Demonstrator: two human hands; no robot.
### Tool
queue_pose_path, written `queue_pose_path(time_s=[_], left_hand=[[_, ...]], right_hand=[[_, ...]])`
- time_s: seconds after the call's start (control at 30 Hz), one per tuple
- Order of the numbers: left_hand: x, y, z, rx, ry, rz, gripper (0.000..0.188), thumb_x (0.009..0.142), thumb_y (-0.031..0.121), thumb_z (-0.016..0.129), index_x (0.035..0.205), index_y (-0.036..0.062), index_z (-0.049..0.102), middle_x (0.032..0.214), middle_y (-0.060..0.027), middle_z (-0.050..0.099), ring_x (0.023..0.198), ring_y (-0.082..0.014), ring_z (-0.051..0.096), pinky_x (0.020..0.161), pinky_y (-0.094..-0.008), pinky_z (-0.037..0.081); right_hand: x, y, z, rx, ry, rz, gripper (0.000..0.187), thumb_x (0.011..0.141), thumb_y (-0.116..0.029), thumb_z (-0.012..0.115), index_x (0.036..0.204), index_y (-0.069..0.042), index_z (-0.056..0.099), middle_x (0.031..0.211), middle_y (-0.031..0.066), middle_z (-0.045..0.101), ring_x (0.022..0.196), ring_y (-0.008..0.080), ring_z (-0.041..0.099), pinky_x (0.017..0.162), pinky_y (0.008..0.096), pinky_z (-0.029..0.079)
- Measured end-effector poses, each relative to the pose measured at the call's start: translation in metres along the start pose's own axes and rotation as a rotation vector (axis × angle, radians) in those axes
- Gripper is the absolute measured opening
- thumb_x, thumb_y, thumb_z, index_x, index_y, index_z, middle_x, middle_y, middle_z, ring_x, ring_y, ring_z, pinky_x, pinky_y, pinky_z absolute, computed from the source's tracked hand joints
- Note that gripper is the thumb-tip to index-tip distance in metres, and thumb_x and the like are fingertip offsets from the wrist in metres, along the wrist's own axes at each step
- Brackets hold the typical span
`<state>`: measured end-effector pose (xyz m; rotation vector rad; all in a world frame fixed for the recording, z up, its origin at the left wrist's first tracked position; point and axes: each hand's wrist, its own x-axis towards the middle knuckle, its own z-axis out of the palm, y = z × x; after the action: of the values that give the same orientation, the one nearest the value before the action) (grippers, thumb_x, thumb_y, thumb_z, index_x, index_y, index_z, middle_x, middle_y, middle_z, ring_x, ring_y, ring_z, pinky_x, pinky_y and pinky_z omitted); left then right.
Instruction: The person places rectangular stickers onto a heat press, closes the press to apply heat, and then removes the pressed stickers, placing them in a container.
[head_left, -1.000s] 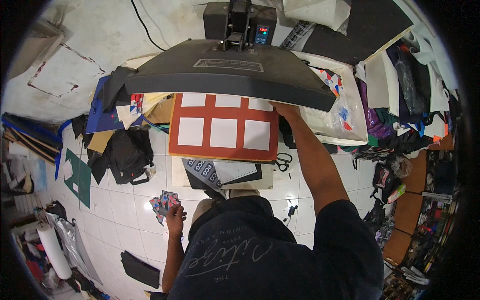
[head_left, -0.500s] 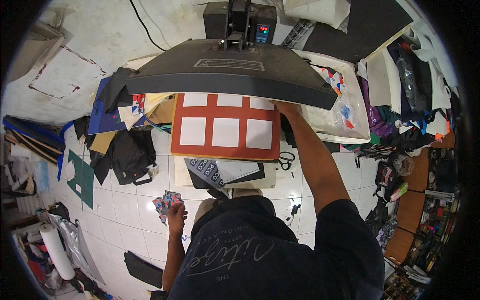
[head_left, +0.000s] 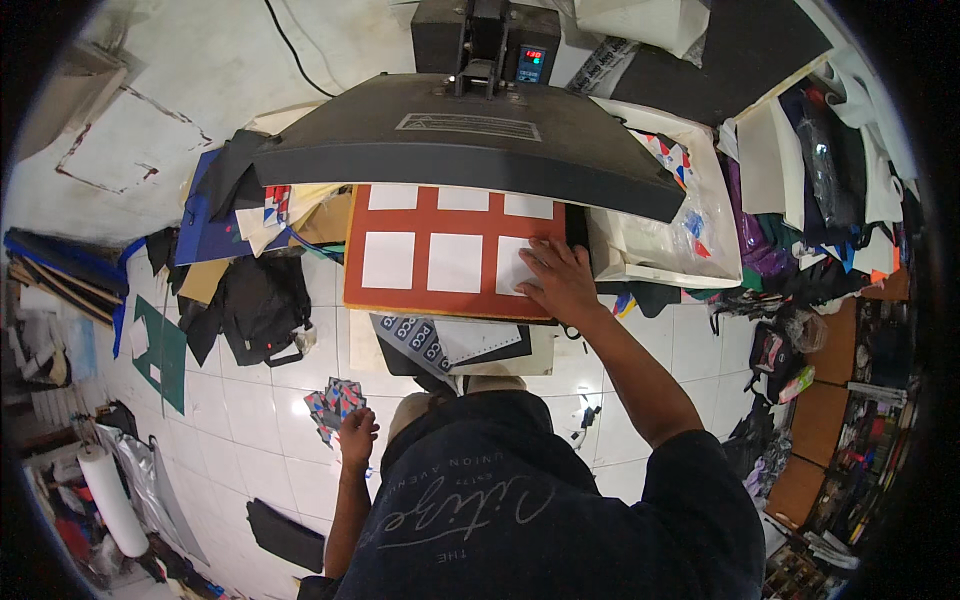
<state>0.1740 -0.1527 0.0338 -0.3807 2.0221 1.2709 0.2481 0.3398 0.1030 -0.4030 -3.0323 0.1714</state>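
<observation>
Under the flat, open right hand (head_left: pixel 560 283): a white paper square (head_left: pixel 520 266) on the red pad (head_left: pixel 440 255), likely light, limp, best pinched at an edge. Left hand (head_left: pixel 356 437) clasps coloured cards (head_left: pixel 333 402).

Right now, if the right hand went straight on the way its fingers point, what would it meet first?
The right hand lies on the red pad, fingers pointing up-left. It would probably slide first over the white sheets, under the raised press plate.
</observation>
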Motion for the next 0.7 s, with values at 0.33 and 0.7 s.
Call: queue_pose_path(time_s=[0.33,0.7], left_hand=[[0.007,0.020,-0.003,0.022,-0.022,0.047,0.026,0.092,0.021,0.062,0.108,0.0008,0.061,0.090,-0.0053,0.064,0.075,-0.0140,0.063,0.062,-0.0269,0.049],[0.008,-0.009,-0.007,-0.009,-0.005,-0.043,0.026,0.091,0.021,0.064,0.107,0.0016,0.061,0.087,-0.0041,0.064,0.072,-0.0131,0.062,0.059,-0.0264,0.048]], right_hand=[[0.000,0.005,-0.002,-0.028,-0.129,0.040,0.059,0.086,-0.051,0.063,0.137,-0.021,0.053,0.147,0.0008,0.046,0.140,0.0263,0.033,0.107,0.0505,0.024],[0.012,-0.001,-0.015,0.011,-0.114,-0.002,0.058,0.084,-0.050,0.065,0.129,-0.014,0.057,0.140,0.0077,0.049,0.131,0.0275,0.041,0.108,0.0512,0.024]])
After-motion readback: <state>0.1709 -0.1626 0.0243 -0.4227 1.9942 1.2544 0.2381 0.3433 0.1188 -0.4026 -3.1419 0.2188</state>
